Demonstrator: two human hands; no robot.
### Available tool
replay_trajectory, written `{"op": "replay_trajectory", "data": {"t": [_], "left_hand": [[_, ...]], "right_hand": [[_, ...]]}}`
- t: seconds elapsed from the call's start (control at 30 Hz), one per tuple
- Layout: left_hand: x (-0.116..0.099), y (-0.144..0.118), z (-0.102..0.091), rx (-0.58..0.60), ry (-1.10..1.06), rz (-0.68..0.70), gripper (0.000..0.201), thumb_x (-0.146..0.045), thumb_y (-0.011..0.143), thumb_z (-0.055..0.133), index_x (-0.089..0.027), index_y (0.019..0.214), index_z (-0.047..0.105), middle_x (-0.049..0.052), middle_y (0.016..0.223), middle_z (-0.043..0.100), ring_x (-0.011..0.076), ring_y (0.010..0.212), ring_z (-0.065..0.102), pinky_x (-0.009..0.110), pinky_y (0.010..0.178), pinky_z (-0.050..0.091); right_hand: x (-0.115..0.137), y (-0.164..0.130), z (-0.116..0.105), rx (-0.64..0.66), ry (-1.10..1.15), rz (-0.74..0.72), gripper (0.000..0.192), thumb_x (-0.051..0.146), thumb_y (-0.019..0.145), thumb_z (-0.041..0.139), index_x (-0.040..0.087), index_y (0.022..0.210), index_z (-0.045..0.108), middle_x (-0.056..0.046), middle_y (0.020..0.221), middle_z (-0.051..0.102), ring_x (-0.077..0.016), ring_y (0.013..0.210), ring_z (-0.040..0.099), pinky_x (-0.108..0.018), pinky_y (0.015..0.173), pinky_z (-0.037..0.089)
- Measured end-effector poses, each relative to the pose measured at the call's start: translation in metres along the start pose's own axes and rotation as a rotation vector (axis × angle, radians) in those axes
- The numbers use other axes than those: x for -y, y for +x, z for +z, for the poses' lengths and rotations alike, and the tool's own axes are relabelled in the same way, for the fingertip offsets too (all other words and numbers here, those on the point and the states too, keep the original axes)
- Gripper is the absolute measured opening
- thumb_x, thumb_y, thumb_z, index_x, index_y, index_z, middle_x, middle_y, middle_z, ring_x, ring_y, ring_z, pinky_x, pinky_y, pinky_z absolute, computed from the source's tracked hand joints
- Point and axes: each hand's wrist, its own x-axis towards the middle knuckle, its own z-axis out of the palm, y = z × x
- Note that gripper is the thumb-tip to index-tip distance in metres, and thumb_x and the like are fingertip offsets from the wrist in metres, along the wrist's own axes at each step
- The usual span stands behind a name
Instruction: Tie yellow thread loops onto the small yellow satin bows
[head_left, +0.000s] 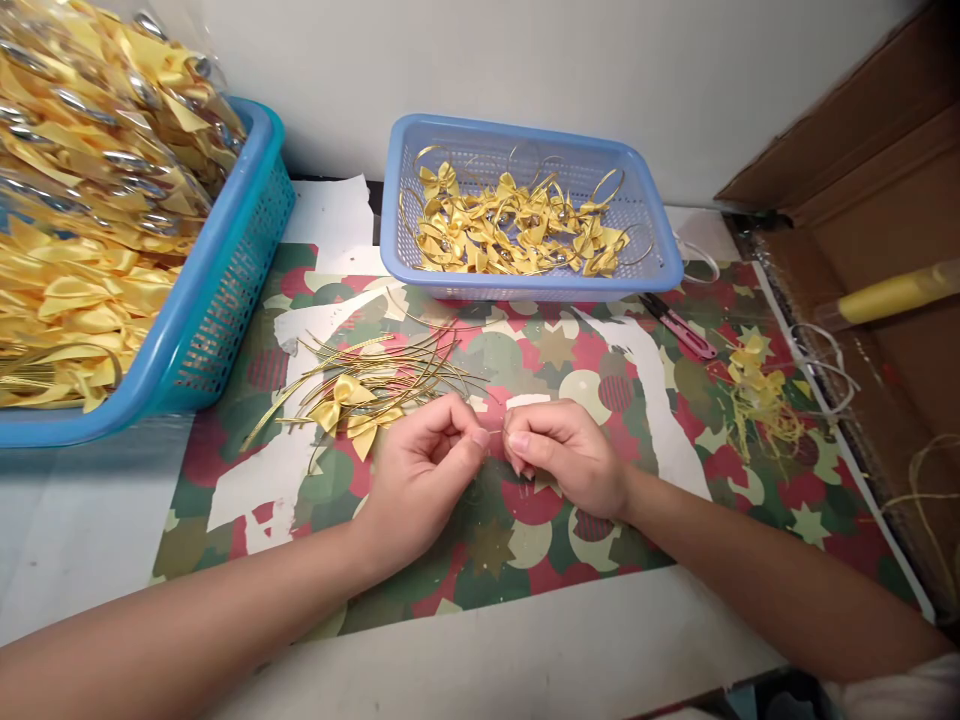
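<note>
My left hand (431, 475) and my right hand (566, 450) are close together over the patterned sheet, thumbs and forefingers pinched. A short stretch of thin cord (495, 432) spans the small gap between them, and each hand grips it. Its ends are hidden in the fingers. Just beyond my left hand lies a loose pile of gold cords (375, 365). Two yellow satin ribbon bows rest at the near side of that pile: one bow (343, 400) on the cords, the other bow (365, 432) partly behind my left hand.
A blue basket (525, 285) of bows with gold loops stands at the back. A larger basket (255, 190) at left holds bagged and loose bows. A pink-handled cutter (686, 335) and yellow scraps (761, 390) lie at right, beside a cardboard box (885, 210). The patterned sheet (487, 540) has torn white patches.
</note>
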Motion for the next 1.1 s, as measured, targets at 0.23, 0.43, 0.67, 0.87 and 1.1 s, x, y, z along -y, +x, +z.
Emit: {"op": "replay_trajectory", "data": {"t": [0.23, 0.43, 0.67, 0.87, 1.1], "left_hand": [[-0.0010, 0.0033, 0.0018, -0.001, 0.008, 0.042, 0.027, -0.028, 0.092, 0.056, -0.020, 0.067, 0.051, -0.005, 0.057, 0.048, 0.0094, 0.052, 0.039, 0.022, 0.049, 0.034], [-0.0011, 0.0029, 0.0020, -0.004, 0.031, 0.096, 0.027, -0.029, 0.093, 0.057, -0.020, 0.068, 0.051, -0.005, 0.056, 0.049, 0.0090, 0.052, 0.040, 0.021, 0.048, 0.034], [-0.0016, 0.0036, 0.0016, -0.009, 0.066, 0.111, 0.027, -0.027, 0.093, 0.055, -0.020, 0.067, 0.051, -0.004, 0.056, 0.049, 0.0093, 0.051, 0.039, 0.022, 0.047, 0.034], [-0.0013, 0.0033, 0.0019, -0.020, 0.068, 0.091, 0.026, -0.026, 0.092, 0.055, -0.020, 0.067, 0.050, -0.004, 0.056, 0.048, 0.0094, 0.051, 0.039, 0.022, 0.047, 0.034], [-0.0029, 0.0042, 0.0028, -0.028, 0.067, 0.077, 0.026, -0.026, 0.091, 0.056, -0.020, 0.067, 0.050, -0.005, 0.056, 0.046, 0.0091, 0.050, 0.037, 0.021, 0.046, 0.032]], "right_hand": [[0.0011, -0.0013, -0.0011, 0.021, 0.024, 0.036, 0.031, 0.023, 0.092, 0.046, 0.016, 0.063, 0.055, 0.003, 0.058, 0.048, -0.0068, 0.052, 0.042, -0.021, 0.049, 0.035], [0.0018, -0.0004, -0.0012, 0.000, 0.001, 0.026, 0.032, 0.025, 0.092, 0.047, 0.016, 0.062, 0.055, 0.003, 0.056, 0.047, -0.0075, 0.052, 0.042, -0.021, 0.050, 0.034], [0.0018, -0.0012, 0.0007, -0.055, -0.022, 0.002, 0.029, 0.025, 0.089, 0.050, 0.017, 0.061, 0.049, 0.005, 0.054, 0.043, -0.0069, 0.050, 0.035, -0.021, 0.048, 0.031], [0.0008, -0.0010, 0.0024, -0.112, -0.071, 0.002, 0.031, 0.025, 0.087, 0.052, 0.019, 0.058, 0.043, 0.004, 0.052, 0.042, -0.0076, 0.050, 0.035, -0.022, 0.047, 0.030], [0.0016, -0.0003, 0.0043, -0.118, -0.112, -0.022, 0.031, 0.024, 0.087, 0.052, 0.018, 0.057, 0.045, 0.004, 0.051, 0.043, -0.0079, 0.050, 0.035, -0.022, 0.048, 0.030]]}}
